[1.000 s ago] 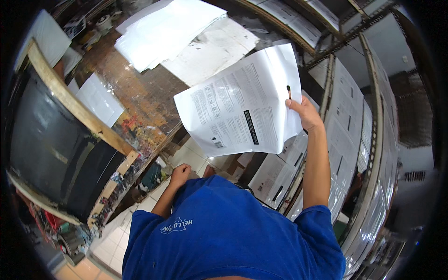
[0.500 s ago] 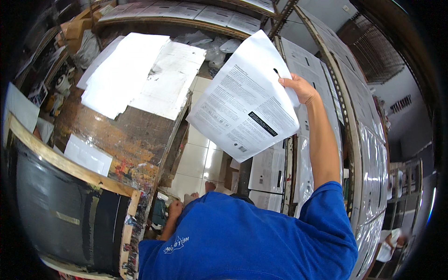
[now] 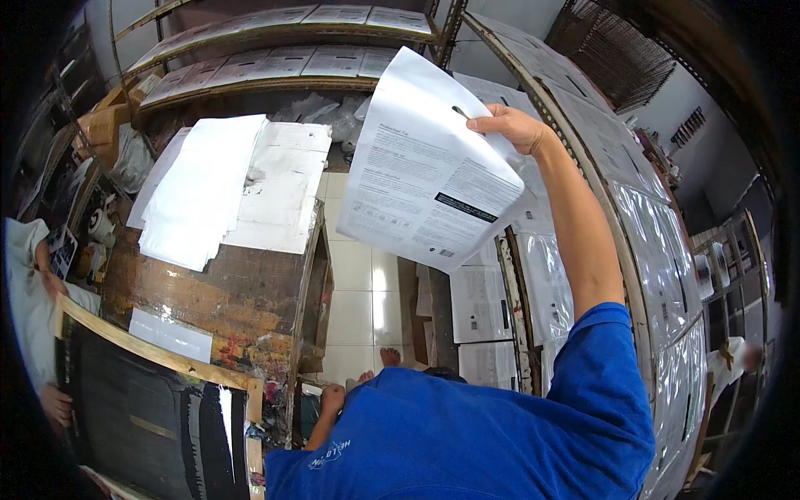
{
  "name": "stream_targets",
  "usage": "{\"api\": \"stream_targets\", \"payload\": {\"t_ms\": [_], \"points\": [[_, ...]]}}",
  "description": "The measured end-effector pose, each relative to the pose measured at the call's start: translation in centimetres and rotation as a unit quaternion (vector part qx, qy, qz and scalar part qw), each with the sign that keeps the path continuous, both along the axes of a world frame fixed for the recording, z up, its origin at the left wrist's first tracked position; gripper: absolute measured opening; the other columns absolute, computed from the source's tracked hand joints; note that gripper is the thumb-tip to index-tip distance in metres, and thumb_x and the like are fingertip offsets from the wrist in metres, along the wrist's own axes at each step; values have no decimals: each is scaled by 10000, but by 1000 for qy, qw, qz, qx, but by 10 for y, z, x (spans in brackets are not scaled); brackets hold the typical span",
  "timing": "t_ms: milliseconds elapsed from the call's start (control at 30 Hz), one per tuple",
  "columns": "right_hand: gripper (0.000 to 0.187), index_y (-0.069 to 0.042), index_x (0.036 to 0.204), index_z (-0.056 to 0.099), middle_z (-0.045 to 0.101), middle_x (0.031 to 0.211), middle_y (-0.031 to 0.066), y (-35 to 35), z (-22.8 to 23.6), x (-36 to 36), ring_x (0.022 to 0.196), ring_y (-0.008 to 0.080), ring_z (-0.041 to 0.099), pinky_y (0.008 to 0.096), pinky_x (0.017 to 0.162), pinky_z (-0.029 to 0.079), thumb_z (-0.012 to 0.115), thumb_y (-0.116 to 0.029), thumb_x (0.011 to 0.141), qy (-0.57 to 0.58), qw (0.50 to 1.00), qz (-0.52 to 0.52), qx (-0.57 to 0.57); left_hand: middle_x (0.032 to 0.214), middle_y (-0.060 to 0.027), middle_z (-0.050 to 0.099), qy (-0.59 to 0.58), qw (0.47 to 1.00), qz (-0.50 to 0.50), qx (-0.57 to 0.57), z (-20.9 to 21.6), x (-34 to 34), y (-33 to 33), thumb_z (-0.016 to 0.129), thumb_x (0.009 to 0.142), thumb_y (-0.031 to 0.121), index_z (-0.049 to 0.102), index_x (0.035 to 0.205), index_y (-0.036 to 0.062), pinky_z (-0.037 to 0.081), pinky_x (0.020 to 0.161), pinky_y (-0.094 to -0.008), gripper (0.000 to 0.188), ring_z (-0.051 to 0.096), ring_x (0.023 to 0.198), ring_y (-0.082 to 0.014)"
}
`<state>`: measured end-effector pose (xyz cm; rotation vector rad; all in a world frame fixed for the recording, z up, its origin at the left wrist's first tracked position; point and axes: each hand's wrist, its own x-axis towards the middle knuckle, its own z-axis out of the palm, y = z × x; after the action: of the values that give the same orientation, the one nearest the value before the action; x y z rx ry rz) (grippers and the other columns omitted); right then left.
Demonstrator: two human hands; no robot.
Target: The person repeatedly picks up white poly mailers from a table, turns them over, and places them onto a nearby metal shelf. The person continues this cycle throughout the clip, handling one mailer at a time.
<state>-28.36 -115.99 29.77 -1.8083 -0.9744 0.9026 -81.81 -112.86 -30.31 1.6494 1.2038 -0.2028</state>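
My right hand is raised, pinching a white printed bag by its upper right edge, beside a small dark handle hole. The bag hangs tilted in the air, its side with dark text and a black bar showing. Low by the near right corner of the worktable, my left hand is curled into a fist. Whatever may be inside that fist is hidden. A stack of blank white sheets lies on the table, left of the bag.
A co-worker's hands are at the left side of a wood-framed printing screen. Wooden racks with printed white pieces stand at the back and along my right. Tiled floor lies between table and rack. Another person is far right.
The view has shifted, bringing the co-worker at the left into sight. A white strip now shows on the screen. My right hand still holds the bag, which has turned slightly.
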Motion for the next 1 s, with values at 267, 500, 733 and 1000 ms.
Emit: {"api": "stream_targets", "payload": {"t_ms": [267,500,733,1000], "points": [[375,-3,1096,629,681,948,107,-11,20,-7,737,133,653,268,664,532,691,-248,818,-25,999,-38,15,946,-154,699,26,999,-23,-3,-8,5,-7,581,820,269,716,959,66,508,810,-380,281,669,903,-291],[369,-8,1105,631,682,962,113,-28,51,-13,771,147,659,289,696,536,687,-243,826,-41,997,-54,35,956,-138,705,35,998,-59,-3,-21,5,-5,576,820,279,719,961,60,503,823,-367,297,668,902,-287],[342,-7,1079,636,678,967,107,-61,85,-21,784,145,654,294,714,536,687,-239,832,-61,994,-85,31,946,-154,703,-23,995,-96,1,-6,15,0,575,807,291,720,932,44,509,811,-366,313,672,883,-290],[391,-32,1119,632,656,1049,112,-126,138,-35,937,181,621,345,814,507,699,-279,823,-251,936,-246,-15,829,-171,694,37,991,-127,19,-17,25,-9,563,801,264,709,882,14,513,721,-389,301,668,781,-276]]}}
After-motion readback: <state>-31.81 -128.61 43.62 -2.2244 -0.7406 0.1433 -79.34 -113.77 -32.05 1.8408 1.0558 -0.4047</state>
